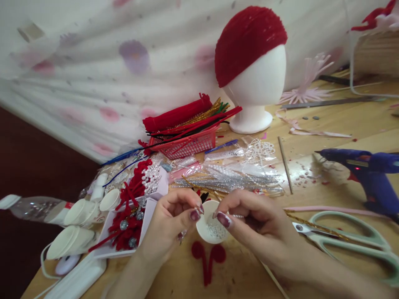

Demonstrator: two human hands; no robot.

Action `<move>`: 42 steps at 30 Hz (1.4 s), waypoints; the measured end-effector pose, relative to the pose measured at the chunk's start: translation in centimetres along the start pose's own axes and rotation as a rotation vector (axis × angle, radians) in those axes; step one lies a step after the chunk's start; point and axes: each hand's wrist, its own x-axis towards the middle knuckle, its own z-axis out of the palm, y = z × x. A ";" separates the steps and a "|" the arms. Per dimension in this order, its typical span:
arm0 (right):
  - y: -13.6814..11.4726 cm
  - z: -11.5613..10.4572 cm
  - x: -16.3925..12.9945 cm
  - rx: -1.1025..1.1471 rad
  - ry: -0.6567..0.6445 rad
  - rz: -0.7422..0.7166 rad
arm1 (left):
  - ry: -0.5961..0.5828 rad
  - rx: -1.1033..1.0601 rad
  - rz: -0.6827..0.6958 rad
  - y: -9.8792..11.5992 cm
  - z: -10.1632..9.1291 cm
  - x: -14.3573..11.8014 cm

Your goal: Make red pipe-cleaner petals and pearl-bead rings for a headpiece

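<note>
Thumb against finger, contents unclear, left hand (170, 222) and right hand (264, 228) hover at a cup (202, 233) of beads (216, 230); working low should limit spills.

Above the plain off-white paper cup (202, 233) of tiny silvery-white beads (217, 231), the left hand (173, 221) and right hand (260, 224) show glossy plum nails. At six o'clock from the cup, a fuzzy twin-scrolled piece (208, 261) is solid dark red. At nine, a pale lilac-white open box (147, 216) frames red fuzzy flowers (117, 237) with silver centres. At eleven, a coral-red lattice plastic basket (199, 143) carries red, gold, black and green stems (193, 116); beyond, a white cloth curtain (93, 79) bears pink and purple blotches. At one, a white mannequin head (264, 81) wears a deep-red cap (249, 45). Towards three, pistol-shaped glue gun (374, 176) in dark blue, scissors (349, 243) with sage-green handles
</note>
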 end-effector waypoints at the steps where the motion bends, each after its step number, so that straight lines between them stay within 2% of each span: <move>1: -0.2 0.0 0.0 -0.011 -0.016 -0.008 | -0.021 -0.015 0.014 -0.1 0.1 0.0; 10: -1.1 -0.3 0.0 -0.107 -0.051 -0.021 | -0.088 0.037 0.029 -0.8 -0.1 -0.3; 19: -1.4 -0.4 0.3 -0.144 -0.101 -0.029 | -0.166 -0.059 0.035 -1.0 0.1 -0.4; 32: -1.1 -0.5 0.2 -0.139 -0.111 -0.046 | -0.181 -0.050 0.055 -1.1 0.4 -0.3; 37: -1.1 -0.5 0.3 -0.116 -0.103 -0.054 | -0.148 -0.036 0.028 -1.0 0.4 -0.5; 42: -1.1 -0.5 0.2 -0.114 -0.106 -0.020 | -0.211 -0.044 0.055 -1.1 0.4 -0.3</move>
